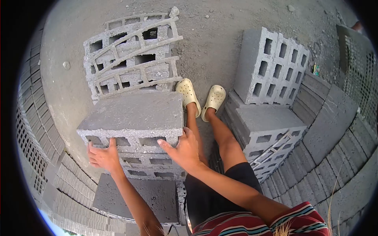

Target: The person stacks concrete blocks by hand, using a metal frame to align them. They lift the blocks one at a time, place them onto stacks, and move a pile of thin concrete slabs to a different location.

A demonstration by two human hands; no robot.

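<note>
A grey hollow concrete block (pixel 134 112) lies on top of a stack of similar blocks (pixel 145 163), its row of holes facing me. My left hand (pixel 104 156) is at the left part of that holed face, with fingertips and thumb at the openings on either side of a web. My right hand (pixel 185 151) grips the block's near right corner. Its thumb lies across the holed face and its fingers are round the right side, partly hidden.
Behind the block, thin broken block frames (pixel 138 70) lean on more blocks. To the right stand upright blocks (pixel 271 70) and another stack (pixel 271 122) with a small frame-like piece (pixel 271 151) against it. Rows of blocks (pixel 334 169) line both sides. My feet in cream clogs (pixel 214 100) are between stacks.
</note>
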